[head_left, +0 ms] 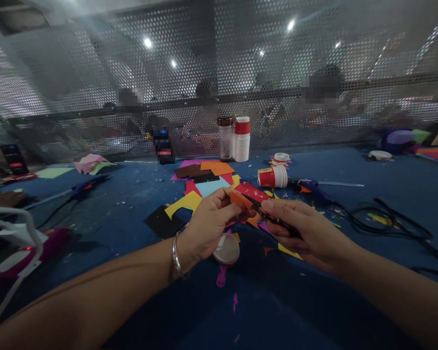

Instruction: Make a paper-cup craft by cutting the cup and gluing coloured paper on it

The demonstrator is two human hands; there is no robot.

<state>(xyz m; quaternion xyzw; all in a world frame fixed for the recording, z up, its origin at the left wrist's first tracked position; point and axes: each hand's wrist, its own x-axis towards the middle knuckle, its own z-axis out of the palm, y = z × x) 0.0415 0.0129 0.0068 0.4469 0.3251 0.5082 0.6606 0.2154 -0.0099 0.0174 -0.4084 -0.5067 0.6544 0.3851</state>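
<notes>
Between the thumb and fingers of my left hand (211, 218) is a small piece of orange paper (241, 199). My right hand (302, 233) is closed round a pair of dark scissors (282, 223), whose blades reach to the orange paper; whether they are apart I cannot tell. Below my left hand a paper cup (226, 249) stands with its round pale end up. A purple paper shape (221, 276) sticks out from it toward me, and a small purple arrow-like scrap (235, 302) lies nearer. Coloured paper sheets (213, 187) are heaped beyond my hands.
A clear bottle (225, 141) stands beside a stack of paper cups (241, 141) before the perforated metal screen (190, 63). Some red and white cups (272, 177) lie on their side by a blue glue gun (314, 188), its black cable looping right. Another glue gun (87, 187) lies left.
</notes>
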